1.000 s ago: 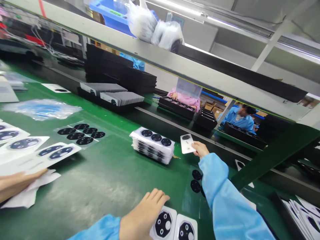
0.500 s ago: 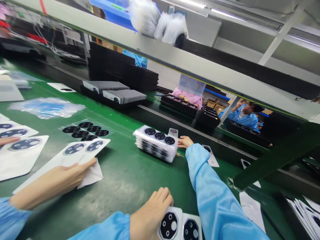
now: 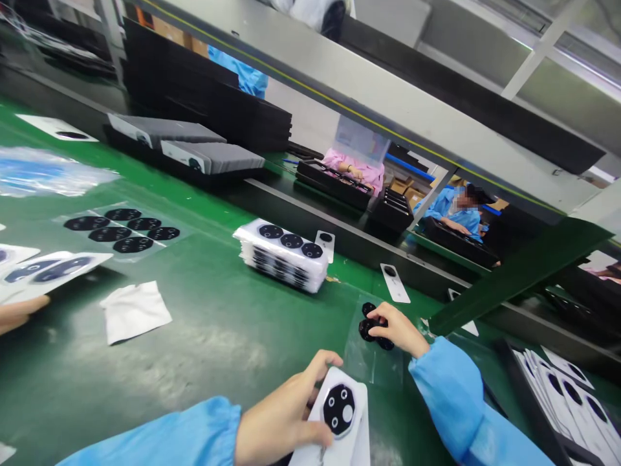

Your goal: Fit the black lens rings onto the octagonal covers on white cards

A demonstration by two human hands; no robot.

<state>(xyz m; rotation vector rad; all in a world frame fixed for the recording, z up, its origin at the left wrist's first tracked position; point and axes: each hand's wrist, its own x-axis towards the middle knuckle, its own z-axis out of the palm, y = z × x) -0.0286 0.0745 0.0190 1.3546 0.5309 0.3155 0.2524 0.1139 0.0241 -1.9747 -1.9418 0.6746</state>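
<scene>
My left hand (image 3: 291, 414) is closed around a white phone back panel (image 3: 334, 374) that carries a black camera disc (image 3: 339, 409); a second white panel shows beneath it. To the right, my right hand (image 3: 400, 331) has thumb and fingertips pinched on one of several loose black discs (image 3: 367, 330), which lie on a clear film sheet (image 3: 359, 362). Its fingers partly hide the discs. Beyond stands a stack of white sheets (image 3: 286, 259) with black discs on top.
Another person's hand (image 3: 22, 313) holds white panels (image 3: 53, 270) at the left edge. Nearby are a white cloth (image 3: 134, 312) and a film sheet of black discs (image 3: 121, 231). A black tray (image 3: 526, 388) of panels sits at right. A green post (image 3: 524, 278) slants across the bench.
My right hand has moved from beside the stack to the loose discs on the film. My left hand has raised a panel. The other person's hand and panels have shifted left, leaving the cloth uncovered.
</scene>
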